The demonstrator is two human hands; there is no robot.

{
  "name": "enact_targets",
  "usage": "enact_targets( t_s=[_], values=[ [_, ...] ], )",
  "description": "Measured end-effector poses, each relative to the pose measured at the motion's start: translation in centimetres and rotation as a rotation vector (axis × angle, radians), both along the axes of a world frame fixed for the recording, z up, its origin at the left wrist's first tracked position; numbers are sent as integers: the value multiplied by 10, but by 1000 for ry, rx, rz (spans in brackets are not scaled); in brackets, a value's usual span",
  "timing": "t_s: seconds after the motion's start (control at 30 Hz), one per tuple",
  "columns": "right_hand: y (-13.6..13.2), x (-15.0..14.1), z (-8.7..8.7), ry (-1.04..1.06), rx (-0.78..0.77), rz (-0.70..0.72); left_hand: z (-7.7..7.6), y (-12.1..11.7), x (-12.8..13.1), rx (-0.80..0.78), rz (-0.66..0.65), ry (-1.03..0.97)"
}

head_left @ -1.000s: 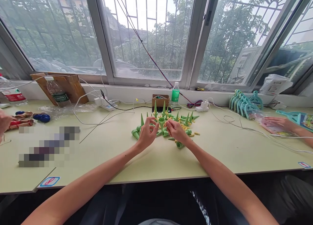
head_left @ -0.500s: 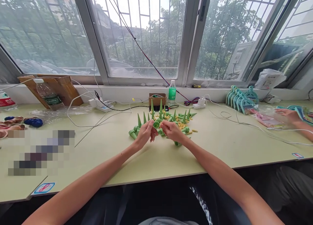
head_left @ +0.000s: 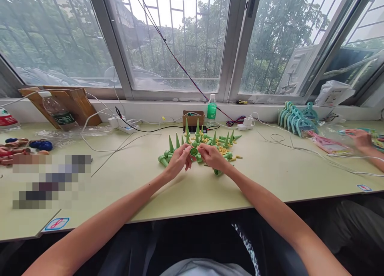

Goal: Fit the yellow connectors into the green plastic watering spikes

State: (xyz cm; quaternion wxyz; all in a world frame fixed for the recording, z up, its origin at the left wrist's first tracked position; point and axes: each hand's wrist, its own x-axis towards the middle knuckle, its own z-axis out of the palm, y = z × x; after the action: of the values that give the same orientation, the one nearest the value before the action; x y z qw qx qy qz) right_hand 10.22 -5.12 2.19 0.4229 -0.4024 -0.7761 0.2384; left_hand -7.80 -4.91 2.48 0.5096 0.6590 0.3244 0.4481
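Observation:
Both hands meet over a heap of green plastic cone spikes mixed with small yellow pieces in the middle of the pale green table. My left hand and my right hand together pinch one green cone, its round open end turned toward me. Several cones stand upright behind my fingers, others lie on their sides.
Against the window sill stand a small cardboard box, a green-labelled bottle, power strips and cables. Teal plastic parts are stacked at the right, where another person's hand rests. Another bottle leans at the left.
The green cone between my hands has tipped, so its open round end now faces me. My hands stay together over the heap; the view has shifted slightly.

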Motion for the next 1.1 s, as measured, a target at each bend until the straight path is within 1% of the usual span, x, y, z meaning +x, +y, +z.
enact_targets(
  t_s=[0.13, 0.47, 0.73, 1.1],
  values=[
    [0, 1, 0, 0, 2, -2, -2, -1, -1, 54, -8, 17],
    [1, 1, -2, 23, 6, 0, 0, -5, -1, 85, -6, 44],
    [3, 0, -4, 19, 8, -11, -4, -4, -4, 223, 38, 161],
    [5, -1, -5, 0, 13, -20, -1, -10, -3, 322, 119, 189]
  ],
)
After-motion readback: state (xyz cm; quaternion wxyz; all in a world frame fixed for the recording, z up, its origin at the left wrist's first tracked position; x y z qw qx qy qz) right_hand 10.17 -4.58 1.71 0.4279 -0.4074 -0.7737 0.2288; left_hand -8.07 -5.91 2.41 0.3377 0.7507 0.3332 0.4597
